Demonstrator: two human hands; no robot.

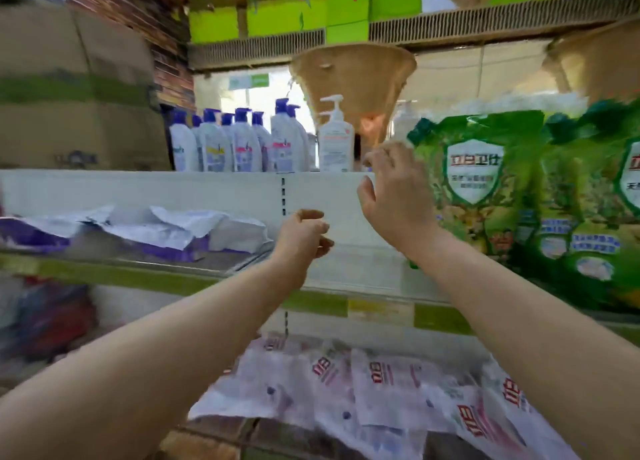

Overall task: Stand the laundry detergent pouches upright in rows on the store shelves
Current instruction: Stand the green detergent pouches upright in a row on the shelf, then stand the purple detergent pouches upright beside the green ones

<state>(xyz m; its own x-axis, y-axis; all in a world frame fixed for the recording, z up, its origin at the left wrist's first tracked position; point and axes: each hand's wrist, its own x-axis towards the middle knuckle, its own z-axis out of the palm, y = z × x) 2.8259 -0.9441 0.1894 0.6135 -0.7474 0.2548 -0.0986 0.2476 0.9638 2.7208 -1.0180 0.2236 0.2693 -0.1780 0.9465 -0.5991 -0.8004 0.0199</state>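
Green detergent pouches [474, 182] stand upright in a row at the right of the middle shelf [346, 272]. My right hand [394, 196] is raised beside the leftmost green pouch, fingers spread and relaxed, at or just short of its left edge. My left hand [304, 232] hovers lower to the left over bare shelf, fingers loosely curled, holding nothing. White and purple pouches [156, 231] lie flat on the left part of the same shelf. White pouches with red print [381, 387] lie flat on the shelf below.
Pump bottles with blue caps [239, 141] and a white pump bottle [335, 137] stand on the top ledge behind. Cardboard boxes [76, 89] fill the upper left. A woven lampshade [353, 78] hangs above. A green price rail [311, 302] edges the shelf.
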